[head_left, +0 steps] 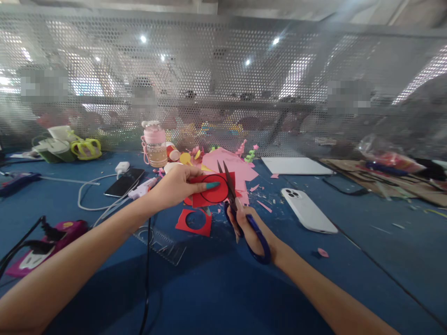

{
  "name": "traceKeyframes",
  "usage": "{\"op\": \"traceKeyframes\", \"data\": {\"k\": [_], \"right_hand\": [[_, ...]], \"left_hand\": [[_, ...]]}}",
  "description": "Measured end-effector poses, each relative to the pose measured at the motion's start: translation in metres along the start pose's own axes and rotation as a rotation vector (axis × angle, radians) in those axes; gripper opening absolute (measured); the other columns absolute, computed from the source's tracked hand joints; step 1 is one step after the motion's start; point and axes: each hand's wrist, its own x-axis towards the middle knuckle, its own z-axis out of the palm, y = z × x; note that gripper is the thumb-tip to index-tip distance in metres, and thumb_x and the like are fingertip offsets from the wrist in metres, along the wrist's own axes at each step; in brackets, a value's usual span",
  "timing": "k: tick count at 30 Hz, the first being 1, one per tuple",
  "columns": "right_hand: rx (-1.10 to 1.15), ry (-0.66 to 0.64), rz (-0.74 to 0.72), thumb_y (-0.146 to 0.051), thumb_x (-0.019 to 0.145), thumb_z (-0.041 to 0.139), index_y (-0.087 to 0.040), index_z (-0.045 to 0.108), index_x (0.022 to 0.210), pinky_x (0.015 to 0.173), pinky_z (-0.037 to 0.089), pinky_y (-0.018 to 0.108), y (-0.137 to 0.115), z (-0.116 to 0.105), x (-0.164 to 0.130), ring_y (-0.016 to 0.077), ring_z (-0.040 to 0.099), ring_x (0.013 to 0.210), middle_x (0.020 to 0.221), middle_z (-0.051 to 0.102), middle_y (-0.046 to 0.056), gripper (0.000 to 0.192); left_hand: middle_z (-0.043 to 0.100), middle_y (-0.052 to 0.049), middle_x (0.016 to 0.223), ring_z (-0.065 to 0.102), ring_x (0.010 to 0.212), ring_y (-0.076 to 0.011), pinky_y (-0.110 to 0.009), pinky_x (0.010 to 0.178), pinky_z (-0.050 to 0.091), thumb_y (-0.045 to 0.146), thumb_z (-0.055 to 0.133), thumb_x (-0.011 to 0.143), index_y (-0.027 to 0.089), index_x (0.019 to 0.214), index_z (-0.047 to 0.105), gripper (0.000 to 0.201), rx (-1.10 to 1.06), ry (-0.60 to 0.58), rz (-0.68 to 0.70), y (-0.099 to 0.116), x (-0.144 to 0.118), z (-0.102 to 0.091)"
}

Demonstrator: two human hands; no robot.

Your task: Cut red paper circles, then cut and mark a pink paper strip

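My left hand (178, 185) pinches a piece of red paper (199, 199) with a black circle drawn on it, thumb on top. In my right hand (249, 228) is a pair of scissors (258, 239) with dark blades and blue handles. The scissors' blades are slightly apart and lie at the right part of the red paper, close to the drawn circle. Below it on the table rests a red paper offcut (181, 222) with a round hole. Pink paper (223, 160) and small scraps lie behind my hands.
On the left are a pink bottle (155, 144), a black phone (125, 182), a glue gun (142, 188), a purple power strip (49, 246) and cables. A clear stencil ruler (167, 249) lies in front. A white phone (309, 211) and white sheet (296, 165) are right. Perforated metal screen (223, 70) stands behind.
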Motion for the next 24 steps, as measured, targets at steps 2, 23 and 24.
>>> {"op": "traceKeyframes", "data": {"k": [2, 23, 24], "right_hand": [[-0.007, -0.006, 0.004, -0.085, 0.071, 0.029, -0.024, 0.04, 0.068, 0.035, 0.036, 0.025, 0.0004, -0.0005, -0.0001, 0.0105, 0.038, 0.034, 0.044, 0.035, -0.007, 0.062], [0.06, -0.002, 0.083, -0.087, 0.067, 0.031, -0.024, 0.036, 0.065, 0.031, 0.032, 0.023, 0.0068, 0.0028, 0.001, 0.0084, 0.034, 0.032, 0.044, 0.03, -0.01, 0.063], [0.058, 0.002, 0.085, -0.087, 0.066, 0.031, -0.024, 0.036, 0.065, 0.032, 0.033, 0.023, 0.0068, 0.0025, 0.0009, 0.0083, 0.034, 0.032, 0.045, 0.03, -0.01, 0.063]], "left_hand": [[0.069, -0.002, 0.067, 0.059, 0.058, -0.0108, -0.021, 0.051, 0.045, 0.025, 0.073, 0.067, 0.014, 0.075, 0.07, 0.014, -0.014, -0.002, -0.01, 0.0004, 0.0004, -0.0005], [0.07, -0.003, 0.07, 0.064, 0.062, -0.0145, -0.024, 0.053, 0.048, 0.027, 0.069, 0.07, 0.014, 0.089, 0.06, 0.024, -0.032, 0.212, -0.029, -0.0046, -0.0003, 0.0039], [0.069, -0.003, 0.069, 0.064, 0.061, -0.0143, -0.024, 0.053, 0.048, 0.026, 0.068, 0.07, 0.015, 0.089, 0.059, 0.024, -0.023, 0.215, -0.027, -0.0048, 0.0, 0.0036]]}}
